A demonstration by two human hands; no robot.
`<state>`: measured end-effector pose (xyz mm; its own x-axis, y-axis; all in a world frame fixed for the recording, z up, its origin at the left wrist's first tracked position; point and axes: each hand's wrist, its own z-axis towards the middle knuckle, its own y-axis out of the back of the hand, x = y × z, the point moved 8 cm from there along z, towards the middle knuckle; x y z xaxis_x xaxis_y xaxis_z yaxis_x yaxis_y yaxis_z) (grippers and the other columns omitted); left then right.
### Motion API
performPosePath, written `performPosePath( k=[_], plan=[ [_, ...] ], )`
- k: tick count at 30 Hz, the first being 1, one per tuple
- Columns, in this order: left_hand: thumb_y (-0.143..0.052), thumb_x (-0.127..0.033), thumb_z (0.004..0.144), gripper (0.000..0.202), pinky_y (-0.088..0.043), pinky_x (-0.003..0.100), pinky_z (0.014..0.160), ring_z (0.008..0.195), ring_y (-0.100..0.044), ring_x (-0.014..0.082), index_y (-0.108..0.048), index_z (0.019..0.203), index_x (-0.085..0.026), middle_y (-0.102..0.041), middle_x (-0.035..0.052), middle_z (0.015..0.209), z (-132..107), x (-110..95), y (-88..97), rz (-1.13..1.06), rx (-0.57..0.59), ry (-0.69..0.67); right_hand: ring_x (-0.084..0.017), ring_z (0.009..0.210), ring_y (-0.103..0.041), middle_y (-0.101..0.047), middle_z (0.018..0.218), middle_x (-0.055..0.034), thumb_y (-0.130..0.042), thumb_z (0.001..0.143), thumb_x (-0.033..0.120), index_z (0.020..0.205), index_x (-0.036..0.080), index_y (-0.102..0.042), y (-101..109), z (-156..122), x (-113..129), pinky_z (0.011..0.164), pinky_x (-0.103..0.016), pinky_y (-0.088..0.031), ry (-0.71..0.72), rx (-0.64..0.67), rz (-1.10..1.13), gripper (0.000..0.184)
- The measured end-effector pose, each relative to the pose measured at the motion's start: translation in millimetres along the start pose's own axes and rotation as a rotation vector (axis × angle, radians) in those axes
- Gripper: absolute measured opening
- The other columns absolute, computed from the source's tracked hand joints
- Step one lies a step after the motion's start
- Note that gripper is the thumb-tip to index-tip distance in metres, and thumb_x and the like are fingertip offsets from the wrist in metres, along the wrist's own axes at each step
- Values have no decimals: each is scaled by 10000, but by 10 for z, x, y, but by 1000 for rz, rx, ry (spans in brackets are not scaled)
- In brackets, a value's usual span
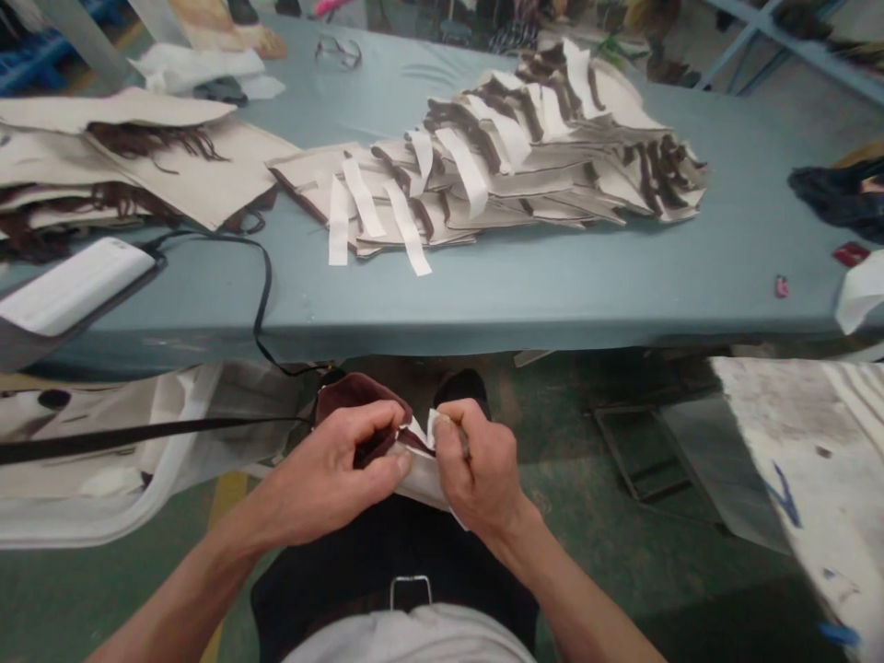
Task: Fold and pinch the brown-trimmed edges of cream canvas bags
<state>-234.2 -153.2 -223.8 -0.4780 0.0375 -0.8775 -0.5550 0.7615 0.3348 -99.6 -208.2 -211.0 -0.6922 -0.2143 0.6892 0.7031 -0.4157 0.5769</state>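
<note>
Below the table's front edge, over my lap, both hands grip one small fabric piece, dark brown on one side and white on the other. My left hand has its fingers curled over the brown part and its thumb pressed on the white edge. My right hand pinches the white strip of the same piece between thumb and fingers. The hands nearly touch each other.
A grey-blue table holds a long heap of beige pieces with brown trim and white strips. More beige pieces lie at the left. A white device with a black cable sits at the left edge. A white bin stands below.
</note>
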Motion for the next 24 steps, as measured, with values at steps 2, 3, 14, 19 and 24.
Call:
performPosePath(
  k=[2,3,14,19,24],
  plan=[
    [-540,-366,862,196,-357,248,579,660,-443,128,-533,757,-201,-477,-50,711,-16,46,-43,-5,3,14,-123,470,-570,-654,607,22,-445,1027,191,877,219,-589,-46,-96,-35,522,-259,-390,4,-45,-43,210],
    [-540,-386,878,226,-355,249,578,660,-446,129,-534,749,-201,-483,-48,707,-20,72,-50,-11,-16,20,-125,475,-585,-664,611,17,-446,1026,184,878,218,-587,-63,-130,-38,526,-258,-397,13,-57,-62,208],
    [-579,-400,978,285,-393,247,578,621,-550,128,-681,818,-188,-656,-26,714,-68,290,51,85,-250,-8,-118,515,-637,-699,630,-3,-468,1055,203,851,198,-621,-196,-200,24,561,-240,-422,72,15,-59,255],
    [-540,-290,961,302,-359,245,580,588,-501,111,-615,689,-182,-602,-36,640,-60,169,53,163,-307,-114,-111,530,-602,-703,661,7,-527,1037,281,827,201,-643,-196,-244,-151,562,-235,-419,-173,67,71,252],
    [-530,-350,966,365,-335,238,533,565,-451,109,-622,659,-174,-555,-36,615,-35,212,65,-29,-367,-85,-108,571,-544,-607,641,33,-570,1000,365,739,202,-610,-198,-271,-326,558,-228,-406,-435,119,305,309]
  ],
)
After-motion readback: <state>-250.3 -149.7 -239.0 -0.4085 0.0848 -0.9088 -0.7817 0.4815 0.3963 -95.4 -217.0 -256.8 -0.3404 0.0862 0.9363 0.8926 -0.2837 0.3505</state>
